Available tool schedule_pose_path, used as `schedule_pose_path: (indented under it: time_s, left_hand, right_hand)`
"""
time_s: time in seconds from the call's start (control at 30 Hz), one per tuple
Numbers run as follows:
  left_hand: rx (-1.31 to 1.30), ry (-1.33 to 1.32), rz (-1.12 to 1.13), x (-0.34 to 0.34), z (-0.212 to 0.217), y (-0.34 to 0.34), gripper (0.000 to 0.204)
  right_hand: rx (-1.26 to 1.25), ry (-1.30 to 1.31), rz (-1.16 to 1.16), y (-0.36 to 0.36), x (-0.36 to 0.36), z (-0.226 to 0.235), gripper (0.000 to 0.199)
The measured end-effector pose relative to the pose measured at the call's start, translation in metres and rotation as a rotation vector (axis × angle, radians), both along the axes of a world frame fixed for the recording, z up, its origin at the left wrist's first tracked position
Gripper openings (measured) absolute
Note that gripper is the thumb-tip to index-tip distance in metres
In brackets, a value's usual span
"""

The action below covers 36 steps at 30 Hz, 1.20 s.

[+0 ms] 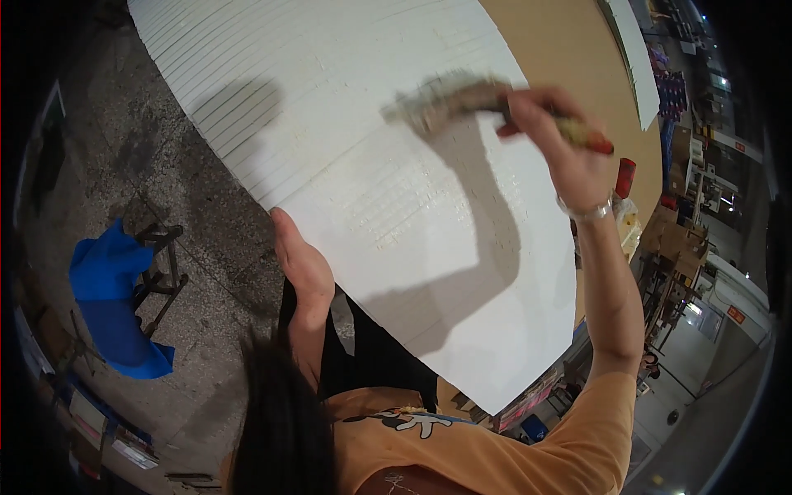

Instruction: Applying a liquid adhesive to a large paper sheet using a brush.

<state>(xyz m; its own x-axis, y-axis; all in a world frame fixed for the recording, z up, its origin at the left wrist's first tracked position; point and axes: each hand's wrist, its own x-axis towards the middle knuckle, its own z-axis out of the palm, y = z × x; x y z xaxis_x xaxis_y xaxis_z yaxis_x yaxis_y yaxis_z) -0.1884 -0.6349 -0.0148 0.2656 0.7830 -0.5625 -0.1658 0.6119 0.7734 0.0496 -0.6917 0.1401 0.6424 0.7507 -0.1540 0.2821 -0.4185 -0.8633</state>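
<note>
A broad spread of white sheets (330,165) fills the middle, its closely spaced parallel edges showing at the upper left. Thin, wet-looking streaks mark its surface. My right hand (557,140) is closed round the handle of a wide brush (454,97), whose tail end is red. The brush is blurred by motion, and its pale bristles point left over the sheets; whether they touch is hard to tell. At the near left edge of the sheets, my left hand (305,268) grips the border, with most of its fingers hidden at the edge.
Under the sheets lies a brown board or tabletop (569,41). A red cylindrical container (626,176) stands at its right. On the left, blue cloth (115,297) drapes a dark stand (169,264) on the speckled floor (206,223). Shelves and cartons (664,239) line the far right.
</note>
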Motion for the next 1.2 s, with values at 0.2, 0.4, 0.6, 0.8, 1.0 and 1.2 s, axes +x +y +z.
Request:
schedule_pose_path:
  time_s: [0.2, 0.4, 0.6, 0.8, 1.0, 1.2]
  left_hand:
    - [-0.074, -0.129, 0.069, -0.021, -0.001, 0.013, 0.066]
    - [-0.153, -0.113, 0.098, 0.008, 0.007, 0.060, 0.072]
    - [-0.205, 0.031, 0.139, 0.005, 0.011, 0.068, 0.075]
    - [-0.057, -0.138, 0.107, 0.012, -0.006, 0.058, 0.073]
    - [-0.113, -0.057, 0.122, 0.008, -0.001, 0.063, 0.074]
    - [-0.104, 0.060, 0.119, 0.003, -0.005, 0.063, 0.070]
  right_hand:
    - [-0.248, -0.011, 0.083, -0.013, -0.012, 0.036, 0.019]
    - [0.200, -0.111, 0.104, 0.036, 0.006, -0.010, 0.020]
    - [-0.208, -0.044, 0.074, 0.006, -0.003, 0.025, 0.024]
    - [-0.107, -0.130, 0.093, 0.045, 0.000, 0.002, 0.022]
    - [-0.216, -0.085, 0.096, 0.056, -0.011, 0.023, 0.026]
    - [-0.315, -0.136, 0.230, 0.059, -0.015, 0.021, 0.028]
